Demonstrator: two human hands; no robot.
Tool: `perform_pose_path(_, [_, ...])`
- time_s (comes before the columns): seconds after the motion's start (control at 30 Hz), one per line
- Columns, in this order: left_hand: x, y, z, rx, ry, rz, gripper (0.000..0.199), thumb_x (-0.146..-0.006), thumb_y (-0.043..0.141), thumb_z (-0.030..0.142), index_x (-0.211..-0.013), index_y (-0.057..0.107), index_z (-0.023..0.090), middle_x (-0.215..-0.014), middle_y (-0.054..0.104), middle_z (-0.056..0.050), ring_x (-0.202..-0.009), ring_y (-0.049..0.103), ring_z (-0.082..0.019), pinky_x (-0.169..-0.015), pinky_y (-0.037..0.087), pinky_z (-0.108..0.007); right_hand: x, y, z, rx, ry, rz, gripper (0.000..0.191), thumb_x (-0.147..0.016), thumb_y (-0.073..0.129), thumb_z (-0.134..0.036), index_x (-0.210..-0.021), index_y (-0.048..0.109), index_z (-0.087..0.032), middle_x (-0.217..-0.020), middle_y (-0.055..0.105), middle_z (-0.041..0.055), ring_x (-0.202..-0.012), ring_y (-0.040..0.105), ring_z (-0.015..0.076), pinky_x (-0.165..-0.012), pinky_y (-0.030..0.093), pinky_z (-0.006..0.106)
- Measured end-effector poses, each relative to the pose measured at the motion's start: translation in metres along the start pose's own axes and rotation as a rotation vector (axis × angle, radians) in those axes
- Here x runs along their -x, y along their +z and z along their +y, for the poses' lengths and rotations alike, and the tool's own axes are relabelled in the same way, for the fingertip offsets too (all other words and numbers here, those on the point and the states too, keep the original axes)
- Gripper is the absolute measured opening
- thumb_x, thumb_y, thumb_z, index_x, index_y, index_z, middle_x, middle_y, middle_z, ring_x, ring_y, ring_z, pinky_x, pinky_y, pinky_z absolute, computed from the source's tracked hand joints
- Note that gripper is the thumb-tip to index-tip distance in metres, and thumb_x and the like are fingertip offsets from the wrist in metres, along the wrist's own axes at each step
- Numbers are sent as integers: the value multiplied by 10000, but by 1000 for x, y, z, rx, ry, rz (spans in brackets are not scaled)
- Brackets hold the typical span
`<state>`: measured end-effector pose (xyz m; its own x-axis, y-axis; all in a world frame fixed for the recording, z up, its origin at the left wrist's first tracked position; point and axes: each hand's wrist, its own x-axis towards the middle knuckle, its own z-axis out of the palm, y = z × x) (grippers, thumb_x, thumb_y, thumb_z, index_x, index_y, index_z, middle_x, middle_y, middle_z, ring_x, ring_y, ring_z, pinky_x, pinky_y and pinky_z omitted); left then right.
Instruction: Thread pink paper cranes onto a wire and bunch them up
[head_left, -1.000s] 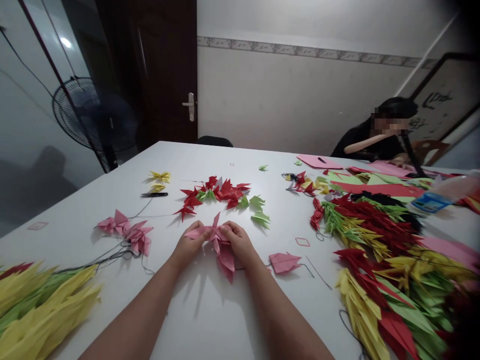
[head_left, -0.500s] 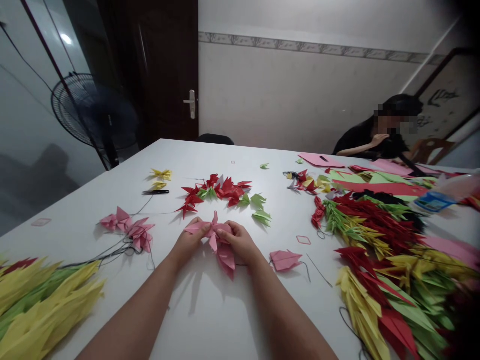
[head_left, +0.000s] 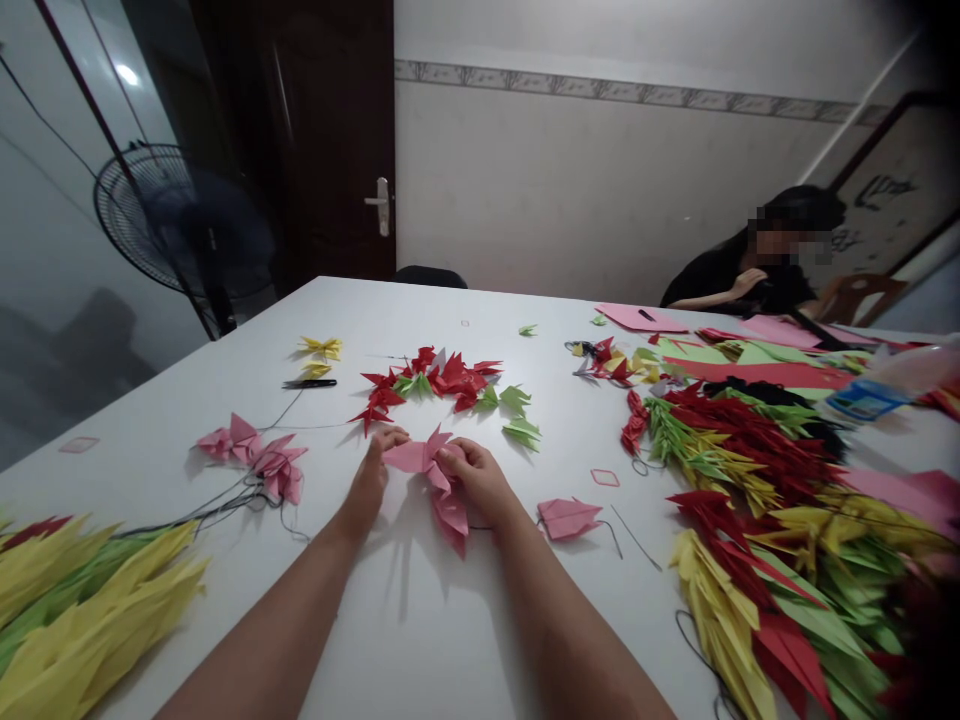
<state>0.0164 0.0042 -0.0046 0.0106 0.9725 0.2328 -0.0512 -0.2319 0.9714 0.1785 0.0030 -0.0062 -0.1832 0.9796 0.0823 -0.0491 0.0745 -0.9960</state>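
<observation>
Pink folded paper pieces (head_left: 448,505) hang above the white table, one star-like piece over another that points down. My right hand (head_left: 480,478) pinches them between thumb and fingers from the right. My left hand (head_left: 373,475) is at the left tip of the upper piece, its fingers raised and loosely bent; whether they grip the tip is hard to make out. A separate pink folded piece (head_left: 568,519) lies to the right, near a thin needle-like rod (head_left: 636,539). Strung pink pieces (head_left: 279,468) with dark cord lie on the left. Red paper pieces (head_left: 459,376) form an arc beyond my hands.
The white table (head_left: 465,650) holds black-handled scissors (head_left: 309,383), yellow pieces (head_left: 321,348) and large yellow-green bundles (head_left: 112,610) at left. Colourful bundles (head_left: 739,440) and a plastic bottle (head_left: 870,400) are at right. A person (head_left: 720,275) sits at the far right.
My left hand has loosened its pinch on the pink piece and shifted slightly left, fingers lifted. My right hand still holds the pink pieces, which have tilted slightly.
</observation>
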Motion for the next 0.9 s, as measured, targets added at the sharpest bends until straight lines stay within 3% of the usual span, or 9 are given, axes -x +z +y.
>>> perform_pose_path(0.1, [-1, 0, 0, 164, -117, -27, 596, -775, 177, 667, -787, 533, 190, -1031, 593, -69, -984, 527, -206, -871, 385, -350, 2, 0, -2, -92, 16, -28, 277, -685, 616, -443, -718, 565, -173, -620, 488, -27, -556, 419, 96, -518, 330, 218])
perform_pose_path(0.17, [0, 1, 4, 144, -174, -86, 448, -767, 374, 591, -927, 520, 199, -1058, 599, -69, -1005, 536, -209, -889, 382, -365, 3, 0, -5, -161, 30, -31, 273, -674, 630, -436, -726, 577, -173, -612, 502, -30, -544, 426, 93, -521, 335, 220])
perform_pose_path(0.23, [2, 3, 6, 47, -203, -160, 444, -707, 563, 451, -1068, 483, 204, -1096, 590, -72, -1017, 541, -216, -891, 390, -362, 4, 1, -8, -219, 40, -23, 263, -655, 651, -419, -720, 585, -173, -611, 521, -31, -547, 442, 93, -538, 348, 221])
perform_pose_path(0.33, [2, 4, 2, -114, -121, -245, 501, -672, 619, 340, -1130, 480, 191, -1144, 565, -81, -1058, 520, -226, -912, 388, -353, 5, 2, -11, -254, 49, -24, 260, -635, 671, -403, -737, 605, -173, -659, 567, -19, -592, 482, 104, -577, 369, 227])
perform_pose_path(0.5, [-2, 0, -10, -313, 67, -290, 339, -737, 552, 295, -1057, 547, 186, -1075, 580, -77, -1020, 530, -211, -893, 409, -351, 4, -1, -10, -249, 53, -55, 243, -645, 661, -395, -744, 612, -178, -676, 581, -15, -613, 497, 112, -600, 382, 237])
perform_pose_path(0.77, [-2, -1, -7, -495, 229, -153, 246, -796, 478, 278, -1022, 527, 194, -1027, 507, -62, -955, 516, -164, -776, 470, -293, 1, -7, -11, -228, 172, -28, 224, -640, 663, -363, -677, 571, -162, -594, 520, -33, -528, 454, 80, -515, 349, 215])
perform_pose_path(0.9, [-3, -5, -7, -596, 289, -54, 217, -798, 455, 222, -1003, 521, 202, -1016, 485, -57, -958, 497, -169, -799, 467, -317, 3, -7, -16, -226, 257, -27, 247, -618, 672, -366, -653, 528, -168, -576, 495, -47, -479, 447, 68, -468, 329, 208])
